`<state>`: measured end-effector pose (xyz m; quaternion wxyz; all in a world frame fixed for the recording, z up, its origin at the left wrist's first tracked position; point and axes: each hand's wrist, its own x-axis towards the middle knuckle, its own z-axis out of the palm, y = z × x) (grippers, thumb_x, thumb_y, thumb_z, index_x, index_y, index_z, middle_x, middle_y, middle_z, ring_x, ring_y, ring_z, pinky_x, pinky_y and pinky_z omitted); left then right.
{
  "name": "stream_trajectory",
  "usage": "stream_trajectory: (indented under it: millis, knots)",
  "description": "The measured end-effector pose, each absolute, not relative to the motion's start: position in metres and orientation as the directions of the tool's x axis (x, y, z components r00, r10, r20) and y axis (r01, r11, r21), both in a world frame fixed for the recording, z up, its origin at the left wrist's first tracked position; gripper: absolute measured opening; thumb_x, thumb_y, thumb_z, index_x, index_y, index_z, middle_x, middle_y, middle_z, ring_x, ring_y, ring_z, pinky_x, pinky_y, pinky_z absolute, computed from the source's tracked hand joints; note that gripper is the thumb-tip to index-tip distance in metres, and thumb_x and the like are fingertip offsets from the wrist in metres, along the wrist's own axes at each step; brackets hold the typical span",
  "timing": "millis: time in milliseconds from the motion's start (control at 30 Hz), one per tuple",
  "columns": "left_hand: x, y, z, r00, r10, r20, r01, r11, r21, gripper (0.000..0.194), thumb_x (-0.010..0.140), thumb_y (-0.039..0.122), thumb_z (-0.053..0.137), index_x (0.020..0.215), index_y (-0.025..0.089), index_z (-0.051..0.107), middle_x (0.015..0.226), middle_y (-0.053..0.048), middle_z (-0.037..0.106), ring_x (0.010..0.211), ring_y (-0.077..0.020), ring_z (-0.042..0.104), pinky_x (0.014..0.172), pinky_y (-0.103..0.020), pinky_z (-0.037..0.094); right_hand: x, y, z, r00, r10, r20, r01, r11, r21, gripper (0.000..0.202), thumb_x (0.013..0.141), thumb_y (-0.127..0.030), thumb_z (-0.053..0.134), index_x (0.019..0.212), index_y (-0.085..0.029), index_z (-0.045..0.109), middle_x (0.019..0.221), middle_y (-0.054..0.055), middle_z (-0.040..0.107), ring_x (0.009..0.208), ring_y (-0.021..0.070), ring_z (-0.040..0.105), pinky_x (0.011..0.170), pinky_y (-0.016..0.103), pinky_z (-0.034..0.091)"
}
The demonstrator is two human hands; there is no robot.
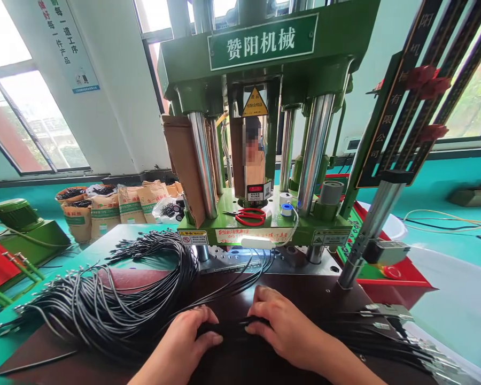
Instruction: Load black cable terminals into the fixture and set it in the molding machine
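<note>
Pinching black cables (pixel 235 327) with left hand (pixel 186 334) and right hand (pixel 282 323), probably to bunch loose strands; left of both, a fuller bundle (pixel 92 310) on the tabletop (pixel 310 294).

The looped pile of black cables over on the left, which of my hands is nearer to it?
Left. Your left hand is just right of the looped pile; your right hand is farther right, on the left hand's far side from it.

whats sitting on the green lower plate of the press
On the plate: red-handled scissors, a grey cylinder, a small blue-and-white item and, at the left, upright cardboard. Whatever is directly behind the cardboard is hidden.
</note>
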<state>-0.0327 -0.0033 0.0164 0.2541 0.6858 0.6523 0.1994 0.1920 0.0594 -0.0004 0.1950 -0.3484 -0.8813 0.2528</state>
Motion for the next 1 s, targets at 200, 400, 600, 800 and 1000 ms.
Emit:
stream_trajectory:
  millis: [200,400,600,800,1000]
  knots:
    - [-0.034,-0.006,0.02,0.115,0.989,-0.09,0.807,-0.04,0.589,0.019,0.074,0.03,0.061,0.091,0.023,0.06,0.095,0.002,0.064,0.092,-0.0182,0.055,0.081,-0.026,0.038,0.187,0.06,0.002,-0.672,0.712,0.203,0.521,0.649,-0.555,0.011,0.086,-0.026,0.059,0.08,-0.019,0.064,0.093,0.005,0.058,0.091,0.0199,0.052,0.084,0.03,0.04]
    - [-0.03,-0.004,0.022,0.132,0.985,-0.109,0.832,-0.05,0.553,0.015,0.072,0.029,0.065,0.086,0.022,0.065,0.089,0.001,0.066,0.087,-0.0189,0.057,0.077,-0.026,0.038,0.188,0.057,0.003,-0.671,0.716,0.194,0.541,0.651,-0.533,0.014,0.087,-0.025,0.058,0.076,-0.018,0.063,0.09,0.005,0.059,0.088,0.0193,0.052,0.08,0.029,0.041]
    - [-0.029,-0.008,0.021,0.13,0.991,-0.039,0.817,-0.085,0.57,0.014,0.079,0.029,0.059,0.09,0.023,0.065,0.098,0.0,0.067,0.094,-0.0193,0.057,0.085,-0.027,0.038,0.192,0.056,0.005,-0.68,0.704,0.203,0.514,0.656,-0.552,0.014,0.088,-0.028,0.057,0.08,-0.02,0.064,0.089,0.003,0.059,0.086,0.0171,0.054,0.078,0.026,0.042]
    - [-0.039,-0.01,0.027,0.104,0.994,-0.016,0.771,-0.071,0.633,0.023,0.083,0.041,0.053,0.093,0.022,0.061,0.096,-0.001,0.065,0.092,-0.0189,0.056,0.084,-0.027,0.04,0.2,0.049,0.008,-0.629,0.75,0.205,0.623,0.644,-0.444,0.012,0.083,-0.029,0.063,0.091,-0.021,0.062,0.088,0.002,0.064,0.082,0.0208,0.057,0.076,0.034,0.042]
    - [-0.045,-0.007,0.031,0.116,0.991,-0.062,0.717,-0.04,0.696,0.032,0.085,0.047,0.049,0.102,0.021,0.06,0.1,-0.001,0.064,0.095,-0.0187,0.056,0.085,-0.026,0.042,0.286,0.058,-0.016,-0.463,0.833,0.303,0.837,0.523,-0.16,0.028,0.08,-0.011,0.047,0.102,-0.02,0.062,0.101,0.008,0.068,0.095,0.0274,0.061,0.086,0.046,0.041]
